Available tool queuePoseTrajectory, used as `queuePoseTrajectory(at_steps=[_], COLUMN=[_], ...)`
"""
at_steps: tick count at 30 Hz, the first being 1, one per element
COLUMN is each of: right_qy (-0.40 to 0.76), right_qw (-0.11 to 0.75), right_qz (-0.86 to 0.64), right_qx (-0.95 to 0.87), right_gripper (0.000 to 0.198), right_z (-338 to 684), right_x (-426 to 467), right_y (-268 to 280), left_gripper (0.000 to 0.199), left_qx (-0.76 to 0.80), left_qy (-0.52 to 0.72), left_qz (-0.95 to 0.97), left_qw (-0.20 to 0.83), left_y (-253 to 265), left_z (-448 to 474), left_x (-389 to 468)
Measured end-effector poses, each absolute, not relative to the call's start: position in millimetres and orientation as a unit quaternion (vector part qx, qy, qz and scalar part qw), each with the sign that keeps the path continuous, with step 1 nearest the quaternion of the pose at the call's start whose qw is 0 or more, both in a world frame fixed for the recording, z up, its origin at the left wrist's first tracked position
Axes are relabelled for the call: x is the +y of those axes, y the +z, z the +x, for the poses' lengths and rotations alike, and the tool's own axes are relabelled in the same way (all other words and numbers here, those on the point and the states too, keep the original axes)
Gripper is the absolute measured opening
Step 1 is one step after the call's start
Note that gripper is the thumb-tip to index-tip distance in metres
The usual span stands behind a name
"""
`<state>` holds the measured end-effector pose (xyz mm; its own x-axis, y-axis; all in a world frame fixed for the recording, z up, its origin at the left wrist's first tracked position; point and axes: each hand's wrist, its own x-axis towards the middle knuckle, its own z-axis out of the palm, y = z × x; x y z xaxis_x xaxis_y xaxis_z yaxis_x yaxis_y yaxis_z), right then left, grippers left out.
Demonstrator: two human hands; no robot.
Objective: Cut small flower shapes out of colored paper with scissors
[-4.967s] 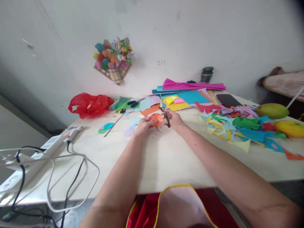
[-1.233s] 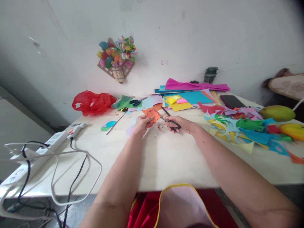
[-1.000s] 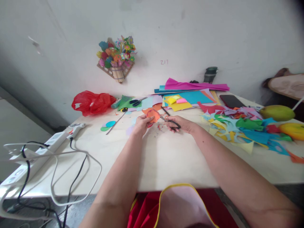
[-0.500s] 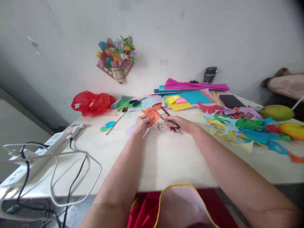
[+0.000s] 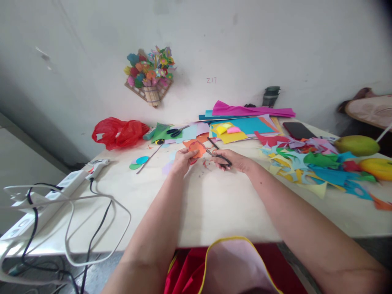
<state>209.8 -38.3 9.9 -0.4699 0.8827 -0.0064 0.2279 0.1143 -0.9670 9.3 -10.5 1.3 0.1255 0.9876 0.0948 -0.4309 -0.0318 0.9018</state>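
Note:
Between thumb and fingers, my left hand [image 5: 183, 160] pinches a rounded piece of orange paper [image 5: 198, 150] above the table. My right hand [image 5: 231, 160] is closed around the black handles of a pair of scissors [image 5: 225, 160], whose blades point left and reach the edge of the orange paper. Small reddish scraps [image 5: 206, 164] lie just under the hands. Behind the scissors rests a thin black stick-like thing [image 5: 213, 143]. To the left of my left hand are a blue paper circle [image 5: 142, 160] and a green one [image 5: 134, 166], partly overlapping.
Colourful paper offcuts [image 5: 321, 163] cover the table's right side, beside yellow-green fruit [image 5: 356, 145] and a dark phone [image 5: 298, 130]. Stacked coloured sheets [image 5: 245, 124] lie at the back. A red plastic bag [image 5: 119, 132], second scissors [image 5: 174, 132] and a cabled power strip [image 5: 65, 183] are leftward.
Almost nothing differs. Both hands, the orange paper and the scissors stay in nearly the same place.

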Motion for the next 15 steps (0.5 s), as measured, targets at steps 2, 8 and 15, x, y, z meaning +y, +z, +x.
queuePoseTrajectory(at_steps=[2,8,15], right_qy=[0.520,0.525,0.535], right_qw=[0.313,0.308,0.305], right_qz=[-0.408,-0.407,-0.403], right_qx=[-0.681,-0.681,-0.677], right_gripper=[0.028,0.028,0.026], right_z=[210.0,210.9,211.1], right_x=[-38.4,-37.1,-36.5], right_y=[9.7,7.8,7.6], left_gripper=[0.030,0.028,0.027], left_qx=[0.325,0.324,0.318], left_qy=[0.575,0.577,0.575], left_qz=[0.429,0.432,0.434], left_qw=[0.616,0.612,0.616], left_y=[1.7,1.6,1.7], left_z=[9.3,9.5,8.1], left_x=[-10.8,-10.7,-11.1])
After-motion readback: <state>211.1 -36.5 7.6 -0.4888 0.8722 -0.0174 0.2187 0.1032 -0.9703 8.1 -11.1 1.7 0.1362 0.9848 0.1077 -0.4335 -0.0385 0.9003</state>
